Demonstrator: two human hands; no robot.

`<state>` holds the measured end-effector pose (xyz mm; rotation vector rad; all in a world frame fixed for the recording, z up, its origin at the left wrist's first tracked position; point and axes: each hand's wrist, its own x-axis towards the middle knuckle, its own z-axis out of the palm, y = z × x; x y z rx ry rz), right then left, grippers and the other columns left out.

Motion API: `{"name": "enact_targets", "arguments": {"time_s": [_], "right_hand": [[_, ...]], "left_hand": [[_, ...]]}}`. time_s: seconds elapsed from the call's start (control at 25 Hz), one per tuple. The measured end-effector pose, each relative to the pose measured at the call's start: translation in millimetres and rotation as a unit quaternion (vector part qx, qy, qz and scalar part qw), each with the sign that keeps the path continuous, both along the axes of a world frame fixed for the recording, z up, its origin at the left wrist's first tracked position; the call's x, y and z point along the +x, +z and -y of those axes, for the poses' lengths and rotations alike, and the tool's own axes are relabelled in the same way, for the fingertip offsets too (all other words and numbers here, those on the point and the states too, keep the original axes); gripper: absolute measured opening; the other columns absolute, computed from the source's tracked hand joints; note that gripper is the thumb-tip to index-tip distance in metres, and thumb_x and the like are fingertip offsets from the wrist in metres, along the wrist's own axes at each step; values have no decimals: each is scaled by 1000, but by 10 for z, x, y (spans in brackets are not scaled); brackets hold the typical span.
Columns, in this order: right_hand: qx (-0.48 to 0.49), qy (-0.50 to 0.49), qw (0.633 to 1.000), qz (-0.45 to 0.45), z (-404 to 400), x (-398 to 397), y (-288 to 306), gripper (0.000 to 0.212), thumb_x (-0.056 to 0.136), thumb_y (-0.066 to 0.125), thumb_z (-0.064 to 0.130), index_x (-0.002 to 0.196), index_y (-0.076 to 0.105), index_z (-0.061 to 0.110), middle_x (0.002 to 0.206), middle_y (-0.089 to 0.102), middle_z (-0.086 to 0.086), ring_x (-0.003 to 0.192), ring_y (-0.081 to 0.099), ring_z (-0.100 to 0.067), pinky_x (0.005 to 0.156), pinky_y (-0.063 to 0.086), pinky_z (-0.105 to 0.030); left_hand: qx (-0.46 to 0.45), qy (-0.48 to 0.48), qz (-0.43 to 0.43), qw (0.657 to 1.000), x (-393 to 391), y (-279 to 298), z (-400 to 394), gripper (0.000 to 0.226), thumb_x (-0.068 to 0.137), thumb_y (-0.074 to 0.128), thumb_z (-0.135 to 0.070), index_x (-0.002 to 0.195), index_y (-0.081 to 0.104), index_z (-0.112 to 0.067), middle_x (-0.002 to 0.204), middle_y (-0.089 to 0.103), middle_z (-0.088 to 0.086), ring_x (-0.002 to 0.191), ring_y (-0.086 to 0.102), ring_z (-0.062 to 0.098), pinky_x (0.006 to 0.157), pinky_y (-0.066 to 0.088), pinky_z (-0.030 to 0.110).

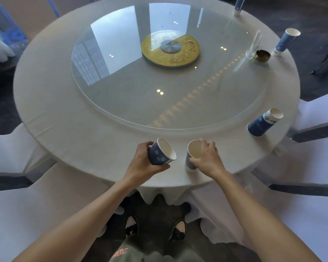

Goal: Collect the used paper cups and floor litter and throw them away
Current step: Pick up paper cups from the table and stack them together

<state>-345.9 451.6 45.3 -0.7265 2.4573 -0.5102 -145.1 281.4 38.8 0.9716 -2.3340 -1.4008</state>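
Note:
My left hand (140, 163) grips a blue paper cup (162, 153), tilted with its white mouth facing right, just above the near edge of the round table (74, 133). My right hand (206, 157) closes over the rim of a second blue cup (190, 157) that stands upright on the cloth. Another blue cup (263, 122) stands at the table's right edge. Two more are farther back on the right: one cup (287, 41) by the rim and a far cup (239, 5) at the top.
A glass turntable (159, 103) with a gold centre disc (170, 48) fills the table's middle. A clear glass (253, 48) and a small dark bowl (262, 55) sit at back right. White-covered chairs (13, 154) flank me left and right. Dark carpet lies underfoot.

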Motion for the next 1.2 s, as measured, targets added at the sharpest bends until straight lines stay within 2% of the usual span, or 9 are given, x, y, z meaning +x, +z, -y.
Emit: {"name": "enact_targets", "arguments": {"time_s": [0.2, 0.4, 0.56, 0.64, 0.72, 0.84, 1.0, 1.12, 1.2], "right_hand": [[-51, -30, 998, -12, -290, -253, 115, 83, 75, 72, 45, 146, 36, 22, 117, 30, 1, 126, 43, -33, 90, 40, -35], [-165, -122, 979, -21, -521, -378, 494, 72, 76, 65, 50, 140, 42, 25, 120, 33, 3, 112, 50, -25, 92, 47, -39], [-302, -196, 933, -13, -680, -346, 914, 71, 76, 63, 36, 143, 47, 20, 133, 41, -3, 121, 49, -19, 93, 43, -23], [-329, -203, 922, 8, -781, -279, 1073, 70, 77, 63, 31, 145, 47, 20, 140, 45, -8, 129, 50, -21, 103, 47, -30], [-326, -202, 923, 28, -900, -203, 1185, 71, 78, 64, 29, 146, 45, 22, 144, 45, -9, 132, 50, -22, 109, 48, -40], [-323, -197, 925, 45, -1053, -106, 1254, 67, 78, 65, 29, 142, 46, 27, 143, 48, -7, 131, 52, -20, 106, 50, -36], [-260, -193, 945, 47, -1311, 34, 1157, 72, 78, 72, 31, 145, 49, 21, 143, 47, -4, 132, 52, -19, 110, 49, -46], [-220, -198, 953, 58, -1482, 160, 1004, 69, 84, 82, 27, 145, 50, 23, 139, 47, -1, 128, 54, -19, 106, 53, -48], [-186, -196, 961, 66, -1581, 247, 885, 67, 86, 83, 29, 144, 49, 25, 137, 45, 0, 126, 54, -19, 103, 55, -48]], "left_hand": [[-27, -16, 3, 1000, -70, 100, -286, 84, 53, 87, -61, 125, 48, -42, 118, 47, -29, 106, 56, -13, 81, 50, 12], [-43, -56, 20, 997, -241, 74, -429, 89, 58, 89, -56, 135, 55, -28, 121, 58, -11, 106, 62, 12, 91, 57, 38], [-35, -92, 20, 995, -483, 32, -471, 86, 59, 92, -52, 133, 55, -29, 119, 59, -10, 104, 63, 13, 90, 58, 39], [-19, -112, 10, 993, -632, 36, -554, 83, 59, 91, -52, 131, 55, -31, 118, 59, -12, 103, 63, 10, 88, 58, 37], [-2, -139, 4, 990, -798, 25, -665, 80, 60, 90, -53, 129, 54, -36, 117, 59, -15, 102, 63, 6, 85, 58, 33], [29, -152, -5, 988, -923, 19, -793, 76, 59, 89, -55, 124, 49, -47, 116, 58, -22, 102, 63, -1, 79, 53, 21], [38, -203, -13, 978, -1013, -67, -983, 80, 59, 87, -57, 130, 52, -41, 113, 55, -26, 100, 60, -7, 78, 50, 16], [41, -267, -21, 963, -1057, -127, -1164, 82, 60, 85, -59, 132, 50, -41, 113, 52, -26, 101, 58, -7, 76, 47, 9], [58, -312, -33, 948, -1071, -185, -1291, 81, 62, 86, -59, 132, 48, -43, 117, 51, -26, 106, 58, -6, 82, 50, 11]]}}
